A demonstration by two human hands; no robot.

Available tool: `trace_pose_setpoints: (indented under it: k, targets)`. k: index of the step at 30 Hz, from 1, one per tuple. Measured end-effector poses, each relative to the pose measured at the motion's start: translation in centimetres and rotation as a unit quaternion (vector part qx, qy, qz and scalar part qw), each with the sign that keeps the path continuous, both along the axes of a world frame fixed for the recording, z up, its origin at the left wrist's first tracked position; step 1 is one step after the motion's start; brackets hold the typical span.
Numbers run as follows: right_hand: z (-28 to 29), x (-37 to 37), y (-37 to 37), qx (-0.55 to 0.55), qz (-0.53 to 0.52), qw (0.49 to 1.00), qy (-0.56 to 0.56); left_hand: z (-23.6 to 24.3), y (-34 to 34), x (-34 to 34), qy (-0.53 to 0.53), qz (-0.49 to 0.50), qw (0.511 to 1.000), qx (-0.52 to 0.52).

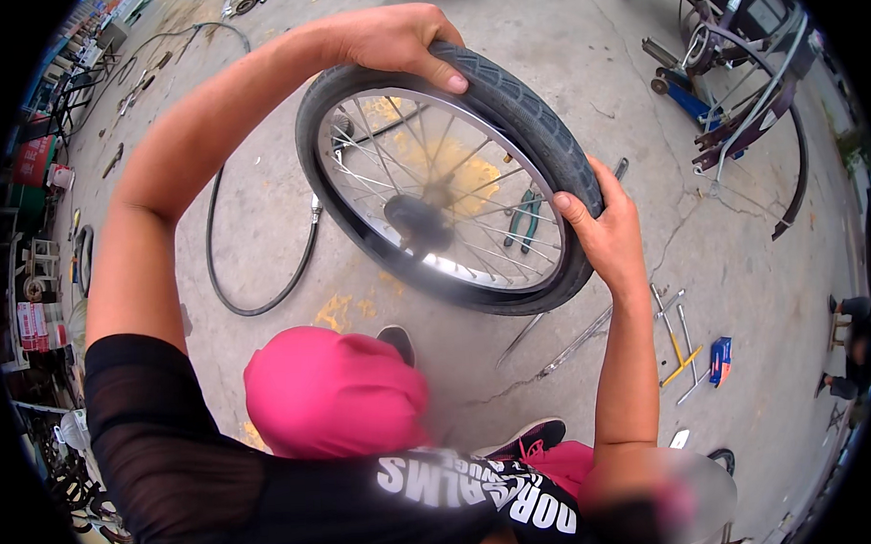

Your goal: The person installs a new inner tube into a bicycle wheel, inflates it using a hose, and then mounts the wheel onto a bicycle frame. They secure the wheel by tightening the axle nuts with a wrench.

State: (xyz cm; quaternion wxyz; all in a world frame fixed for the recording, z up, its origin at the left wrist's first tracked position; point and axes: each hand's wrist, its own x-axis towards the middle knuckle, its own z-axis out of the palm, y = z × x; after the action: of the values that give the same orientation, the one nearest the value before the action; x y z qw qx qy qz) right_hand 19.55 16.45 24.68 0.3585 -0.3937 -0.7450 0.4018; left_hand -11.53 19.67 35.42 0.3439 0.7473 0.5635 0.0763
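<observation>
A spoked bicycle wheel (474,280) is held tilted in front of me, with a black tyre (515,89) around its silver rim. My left hand (404,45) grips the tyre at the top, its thumb lying over the sidewall. On the tyre's right side my right hand (609,229) is closed, thumb on the near face and fingers behind, mostly hidden. At the upper right a dark gap shows between tyre and rim; whether the tyre is fully seated there I cannot tell. The valve (506,159) sticks inward from the rim. The hub area is blurred.
Green-handled pliers (522,221) lie on the concrete, seen through the spokes. A black air hose (227,296) loops at the left. To the right are a yellow-and-silver wrench (688,361), a blue box (721,360) and a bicycle frame (761,117). Another person (852,344) is at the far right.
</observation>
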Motion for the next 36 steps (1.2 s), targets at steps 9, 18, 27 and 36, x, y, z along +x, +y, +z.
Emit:
trace_pose_setpoints:
  k: [9, 18, 27, 36]
  targets:
    - [0.0, -0.3, 0.2, -0.073, -0.009, 0.995, 0.060, 0.4, 0.6, 0.6, 0.035, -0.065, 0.997, 0.001]
    - [-1.1, 0.0, 0.2, -0.042, -0.029, 0.997, 0.057, -0.5, 2.4, 0.4, 0.070, -0.046, 0.996, -0.027]
    - [-8.7, 1.6, 1.8, -0.198, -0.021, 0.953, 0.228, -2.0, 2.8, -2.7, 0.086, -0.010, 0.996, 0.007]
    - [-14.9, 1.2, 1.0, -0.206, -0.100, 0.939, 0.259, -3.0, 1.9, -4.9, 0.076, 0.062, 0.995, 0.012]
